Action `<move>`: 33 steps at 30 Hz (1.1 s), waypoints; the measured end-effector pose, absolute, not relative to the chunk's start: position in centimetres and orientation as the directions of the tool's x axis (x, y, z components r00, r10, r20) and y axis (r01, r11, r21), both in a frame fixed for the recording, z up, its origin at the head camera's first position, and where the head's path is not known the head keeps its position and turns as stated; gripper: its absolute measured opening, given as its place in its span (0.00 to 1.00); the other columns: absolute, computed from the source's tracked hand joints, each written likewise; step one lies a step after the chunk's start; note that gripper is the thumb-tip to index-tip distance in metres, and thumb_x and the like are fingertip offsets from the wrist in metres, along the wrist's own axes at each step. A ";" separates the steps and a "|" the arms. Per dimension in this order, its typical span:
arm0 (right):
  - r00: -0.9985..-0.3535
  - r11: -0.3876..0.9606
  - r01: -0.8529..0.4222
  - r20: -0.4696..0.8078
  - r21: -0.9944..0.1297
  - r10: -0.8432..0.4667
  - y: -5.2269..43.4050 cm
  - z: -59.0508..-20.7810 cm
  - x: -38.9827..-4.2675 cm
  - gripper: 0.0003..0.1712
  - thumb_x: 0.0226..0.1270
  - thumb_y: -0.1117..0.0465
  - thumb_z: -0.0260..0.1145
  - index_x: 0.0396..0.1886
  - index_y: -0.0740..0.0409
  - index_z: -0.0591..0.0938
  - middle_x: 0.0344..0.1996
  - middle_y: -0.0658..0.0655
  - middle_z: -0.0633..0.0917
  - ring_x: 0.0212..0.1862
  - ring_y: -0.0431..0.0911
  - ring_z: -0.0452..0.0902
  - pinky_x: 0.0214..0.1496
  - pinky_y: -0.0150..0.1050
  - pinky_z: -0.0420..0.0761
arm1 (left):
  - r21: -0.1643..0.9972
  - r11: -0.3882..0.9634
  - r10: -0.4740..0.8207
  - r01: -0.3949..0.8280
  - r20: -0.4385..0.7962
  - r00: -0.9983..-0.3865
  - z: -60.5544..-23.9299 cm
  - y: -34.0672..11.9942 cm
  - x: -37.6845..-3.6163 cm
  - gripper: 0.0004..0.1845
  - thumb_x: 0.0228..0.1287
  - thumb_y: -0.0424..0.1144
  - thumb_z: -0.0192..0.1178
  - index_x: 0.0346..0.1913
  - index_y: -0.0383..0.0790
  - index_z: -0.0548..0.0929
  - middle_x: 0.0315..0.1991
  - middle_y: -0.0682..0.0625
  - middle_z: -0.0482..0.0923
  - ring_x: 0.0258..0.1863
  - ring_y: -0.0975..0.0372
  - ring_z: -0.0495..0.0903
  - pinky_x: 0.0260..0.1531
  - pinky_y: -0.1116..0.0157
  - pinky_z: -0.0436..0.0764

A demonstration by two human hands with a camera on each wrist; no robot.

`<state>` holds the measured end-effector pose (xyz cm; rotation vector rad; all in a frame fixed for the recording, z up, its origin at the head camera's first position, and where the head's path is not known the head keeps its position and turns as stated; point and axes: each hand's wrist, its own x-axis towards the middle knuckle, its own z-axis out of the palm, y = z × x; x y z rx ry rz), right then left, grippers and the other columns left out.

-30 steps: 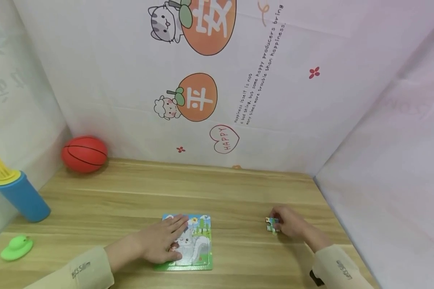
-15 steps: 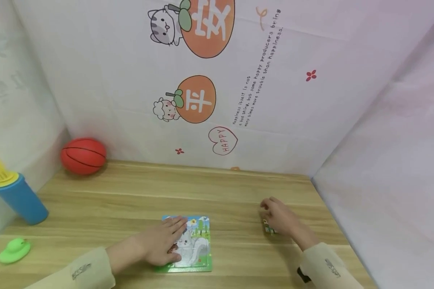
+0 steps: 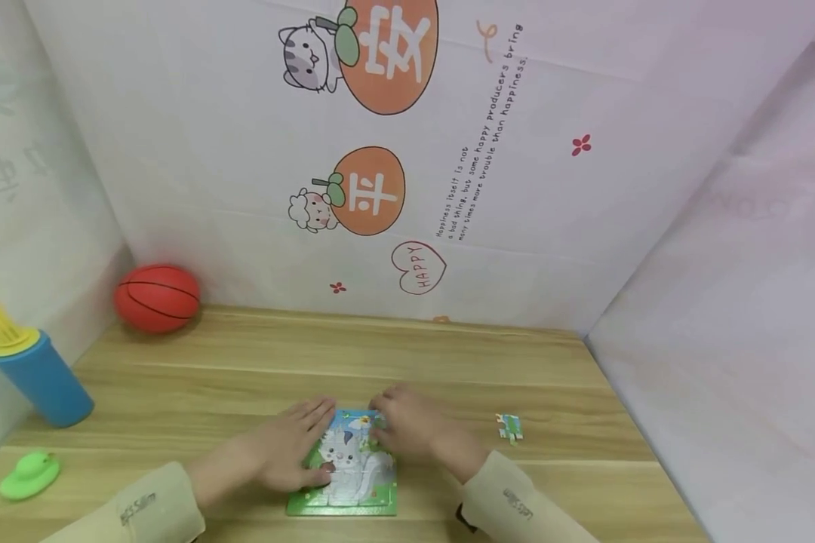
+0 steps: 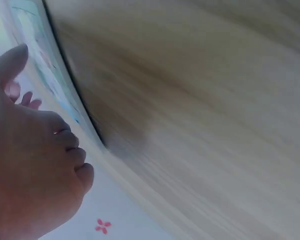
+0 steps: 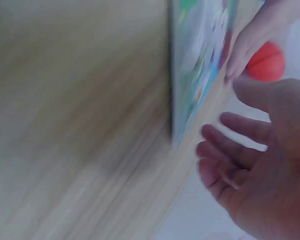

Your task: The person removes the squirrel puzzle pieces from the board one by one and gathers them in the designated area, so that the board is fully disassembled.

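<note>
A jigsaw puzzle of a grey-white squirrel, framed in green and blue, lies on the table between both hands. Over its left side is my left hand, fingers extended and the thumb near the squirrel's middle. My right hand is at the upper right corner, covering part of it. In the right wrist view the right hand's fingers are loosely bent, with nothing seen between them and the thumb. A loose puzzle piece lies on the table to the right of that hand.
At the back left sits a red ball with black lines. Nearer on the left stand a blue pump with a yellow handle and a green toy duck. White printed cloth walls border the wooden table.
My right hand has left the loose piece at the right and moved left to the puzzle's upper right corner. My left hand has shifted slightly left.
</note>
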<state>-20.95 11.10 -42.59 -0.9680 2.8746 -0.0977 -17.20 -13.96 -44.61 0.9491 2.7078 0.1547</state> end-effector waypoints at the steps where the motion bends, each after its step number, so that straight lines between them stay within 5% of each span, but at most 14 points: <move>1: -0.794 0.801 -0.594 -0.111 -0.070 -0.598 10.4 -42.7 -20.6 0.26 0.74 0.44 0.67 0.64 0.52 0.82 0.60 0.54 0.86 0.64 0.49 0.81 0.66 0.44 0.85 | 0.188 0.788 0.616 0.587 -0.226 -0.755 -44.7 -14.1 -17.3 0.54 0.70 0.72 0.51 0.82 0.32 0.55 0.86 0.39 0.48 0.86 0.47 0.50 0.86 0.47 0.54; 10: -0.794 0.799 -0.600 -0.159 0.044 -0.587 7.7 -44.0 -19.6 0.40 0.70 0.32 0.64 0.71 0.53 0.76 0.62 0.57 0.83 0.66 0.50 0.78 0.72 0.43 0.81 | 0.221 0.808 0.588 0.546 -0.260 -0.766 -45.3 -14.8 -17.2 0.56 0.68 0.74 0.51 0.83 0.34 0.53 0.86 0.40 0.47 0.86 0.48 0.49 0.85 0.47 0.55; 33: -0.844 0.848 -0.506 -0.114 -0.156 -0.525 7.0 -45.3 -20.1 0.45 0.60 0.36 0.75 0.68 0.58 0.76 0.56 0.59 0.83 0.59 0.49 0.80 0.67 0.42 0.83 | 0.205 0.822 0.568 0.531 -0.257 -0.782 -45.7 -14.6 -17.3 0.56 0.67 0.71 0.55 0.83 0.34 0.52 0.86 0.40 0.47 0.86 0.48 0.48 0.86 0.48 0.54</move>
